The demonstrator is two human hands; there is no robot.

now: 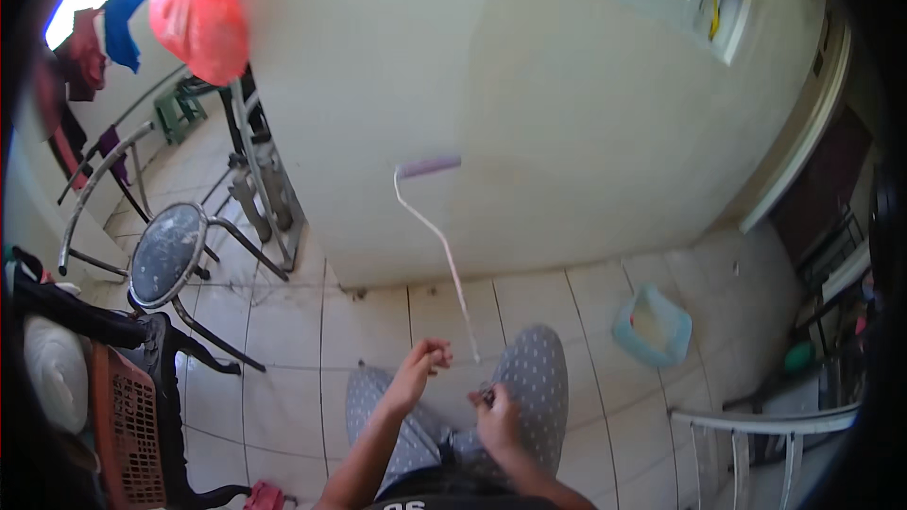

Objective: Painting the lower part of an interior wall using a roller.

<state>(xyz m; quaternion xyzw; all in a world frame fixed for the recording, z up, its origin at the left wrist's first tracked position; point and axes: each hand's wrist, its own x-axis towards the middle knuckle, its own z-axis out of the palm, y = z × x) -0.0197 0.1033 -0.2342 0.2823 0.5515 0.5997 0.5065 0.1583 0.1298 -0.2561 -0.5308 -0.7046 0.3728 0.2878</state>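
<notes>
Single head view: left camera of a head-worn fisheye pair, looking from above the wearer. Faces down and forward. Left hand (416, 376), right hand (498, 418) and patterned trousers (537, 368) lie near; tiled floor (540, 300) runs beyond to the pale wall (586, 132), far side. Field very wide, reaching a round-seated chair (168, 253) left and a white railing (756, 423) right; corners dark, straight edges bowed.

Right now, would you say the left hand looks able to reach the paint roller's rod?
Probably yes: the left hand appears just left of the rod, with nothing visible between them, though depth is hard to judge.
</notes>
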